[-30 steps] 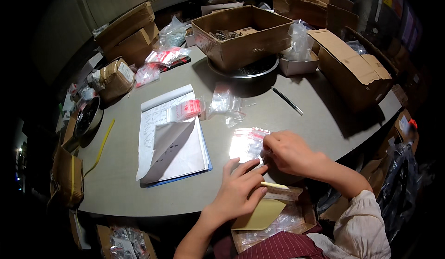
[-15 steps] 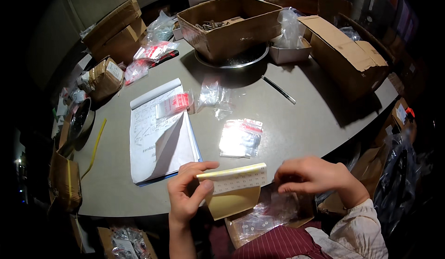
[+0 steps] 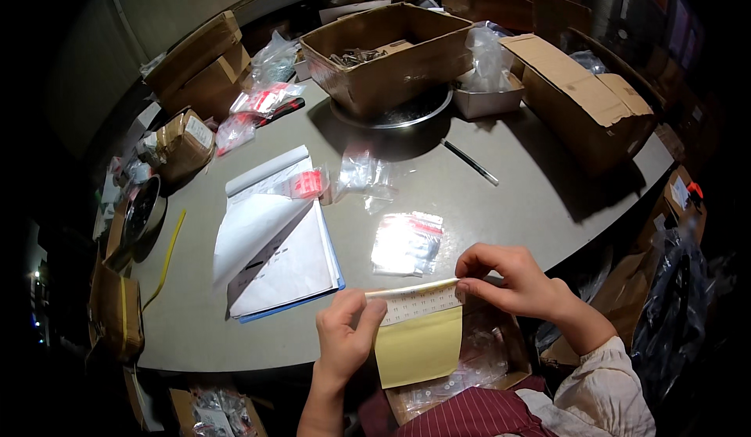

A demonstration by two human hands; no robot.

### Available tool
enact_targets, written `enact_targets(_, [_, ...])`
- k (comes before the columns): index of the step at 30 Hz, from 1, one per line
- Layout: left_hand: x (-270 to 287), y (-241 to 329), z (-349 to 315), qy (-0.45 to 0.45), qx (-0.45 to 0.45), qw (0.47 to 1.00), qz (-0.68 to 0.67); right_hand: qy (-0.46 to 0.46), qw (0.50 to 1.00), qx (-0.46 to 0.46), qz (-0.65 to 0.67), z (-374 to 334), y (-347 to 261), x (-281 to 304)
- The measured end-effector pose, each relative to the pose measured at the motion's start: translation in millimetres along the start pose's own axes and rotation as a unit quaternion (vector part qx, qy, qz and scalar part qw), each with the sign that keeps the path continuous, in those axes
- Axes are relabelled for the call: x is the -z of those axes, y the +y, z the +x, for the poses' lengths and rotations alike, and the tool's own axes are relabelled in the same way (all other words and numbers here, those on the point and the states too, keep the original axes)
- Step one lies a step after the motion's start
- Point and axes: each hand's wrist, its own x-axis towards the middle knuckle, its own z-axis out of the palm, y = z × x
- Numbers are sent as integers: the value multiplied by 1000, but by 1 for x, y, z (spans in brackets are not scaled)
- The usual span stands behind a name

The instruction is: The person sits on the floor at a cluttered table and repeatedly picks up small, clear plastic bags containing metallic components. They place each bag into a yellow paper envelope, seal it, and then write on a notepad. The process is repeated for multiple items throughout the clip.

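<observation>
I pinch the sheet (image 3: pixel 418 347) by its upper corners, my left hand (image 3: pixel 346 334) on one end and my right hand (image 3: pixel 507 282) on the other, thumbs turned toward me. Its printed white strip runs along the top between my fingers, and the yellow part hangs down below. I have it just off the tabletop's (image 3: pixel 258 349) near edge, above a box (image 3: pixel 397 406) at my lap with clear packets (image 3: pixel 458 378) in it.

Just beyond the sheet, by the near edge, a stack of bags (image 3: pixel 407 243) with red tops lies flat and glares under the light. Left of it is a notepad (image 3: pixel 293 276), its top page curling over; a red-and-clear bundle (image 3: pixel 307 184) rests at its upper right corner. Loose clear bags (image 3: pixel 364 171) lie beside that bundle, and a pen (image 3: pixel 469 161) slants farther right.

Toward the far edge a carton (image 3: pixel 399 77) sits on a metal bowl (image 3: pixel 418 120), with a white box (image 3: pixel 489 104) next to it. A bigger carton (image 3: pixel 579 120) stands near the right edge. Along the left edge I see a yellow strap (image 3: pixel 166 257), a dark pan (image 3: pixel 145 206) and a wrapped parcel (image 3: pixel 185 141).
</observation>
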Motion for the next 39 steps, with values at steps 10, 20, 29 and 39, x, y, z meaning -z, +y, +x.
enact_targets(10, [-3,-10,-4,16,58,997,-46,26,971,161,-173,5,12,-9])
enact_targets(20, [1,-2,-3,-20,-2,1000,8,-35,967,92,-236,74,44,-12])
enact_targets(29, [1,3,-6,25,5,1000,6,42,936,17,-349,45,58,10])
enact_targets(39, [21,14,-8,89,152,943,-284,49,956,-8,-289,-43,27,12])
